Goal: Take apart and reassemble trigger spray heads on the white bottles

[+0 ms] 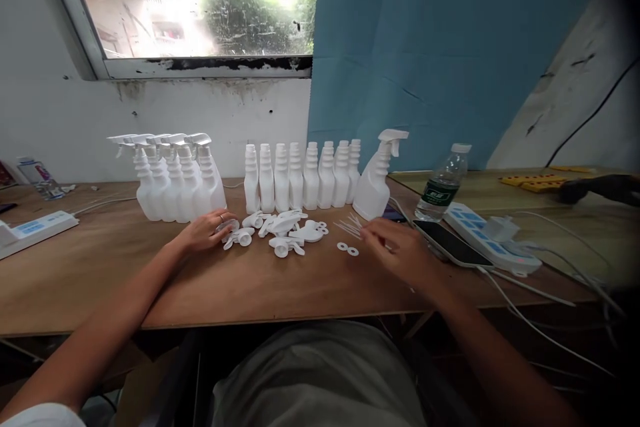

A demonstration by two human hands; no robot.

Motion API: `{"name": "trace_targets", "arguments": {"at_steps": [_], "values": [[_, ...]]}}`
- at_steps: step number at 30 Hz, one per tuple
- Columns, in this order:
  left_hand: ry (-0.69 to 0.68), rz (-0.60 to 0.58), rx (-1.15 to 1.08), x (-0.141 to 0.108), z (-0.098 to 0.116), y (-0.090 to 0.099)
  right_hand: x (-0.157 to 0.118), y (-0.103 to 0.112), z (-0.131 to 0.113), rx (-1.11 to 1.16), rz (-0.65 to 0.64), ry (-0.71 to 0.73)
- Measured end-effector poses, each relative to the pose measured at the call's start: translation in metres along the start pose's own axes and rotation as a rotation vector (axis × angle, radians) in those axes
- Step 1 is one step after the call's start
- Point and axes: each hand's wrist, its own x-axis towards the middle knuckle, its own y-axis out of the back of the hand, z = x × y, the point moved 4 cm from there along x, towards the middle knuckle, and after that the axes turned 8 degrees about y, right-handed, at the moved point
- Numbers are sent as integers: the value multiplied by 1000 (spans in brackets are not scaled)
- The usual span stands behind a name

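Note:
My left hand (206, 232) rests on the table with its fingers closed on a white trigger spray head (229, 227) at the left edge of a loose pile. More spray heads (287, 230) lie jumbled in the middle. My right hand (403, 250) is at the right ends of several thin white tubes (349, 227), fingers curled together; what they pinch is hidden. Two flat white washers (348, 249) lie left of that hand, and more small rings (323, 228) sit beside the pile. Behind stands a row of white bottles (295, 180) without spray heads.
Several white bottles with spray heads (173, 183) stand at left, another spray bottle (375, 177) at right. Farther right are a water bottle (443, 187), a phone (453, 243) and a power strip (493, 240) with cables. Another power strip (37, 232) lies far left.

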Motion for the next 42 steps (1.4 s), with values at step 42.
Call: {"name": "trace_targets", "arguments": {"at_steps": [42], "values": [[121,-198,-1068,-31,185,-39,-1,-58,-59,667,162,6]]}}
